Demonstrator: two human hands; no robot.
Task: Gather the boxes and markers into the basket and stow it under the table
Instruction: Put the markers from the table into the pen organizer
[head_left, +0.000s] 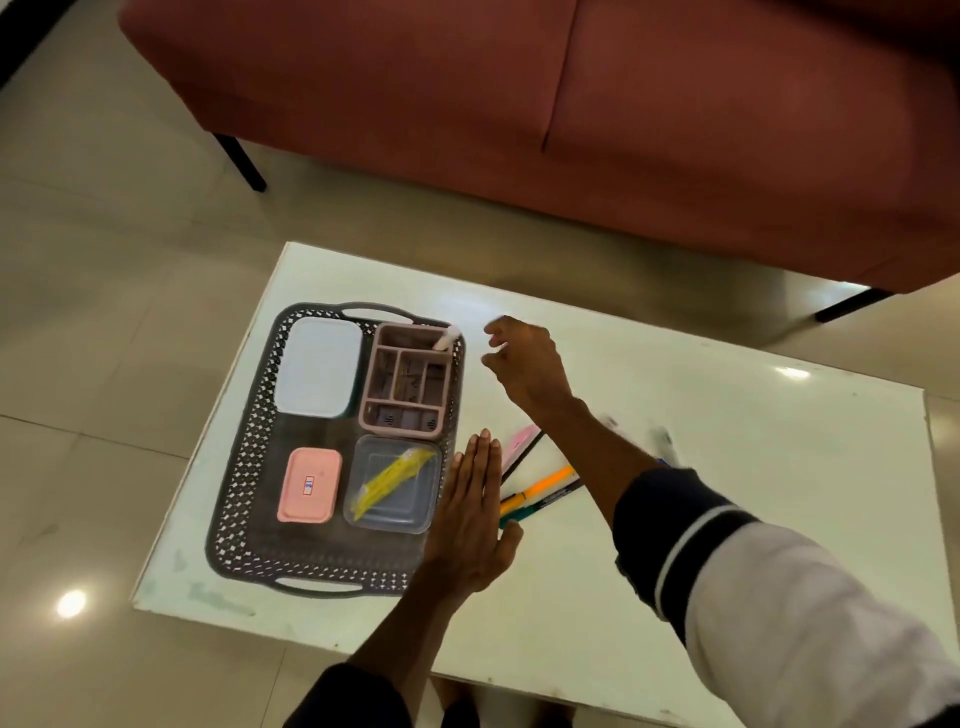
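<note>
No text could be read anywhere in the view. One label was visible: a small white sticker (309, 485) with red and blue marks, centred on the lid of the pink box (310, 485) in the basket (236, 467), lying to the left of the flat left hand (470, 514) (the marks were too small and blurred to make out as letters or numbers). The dark marker (558, 494) beside that hand showed faint barrel print, also illegible.
</note>
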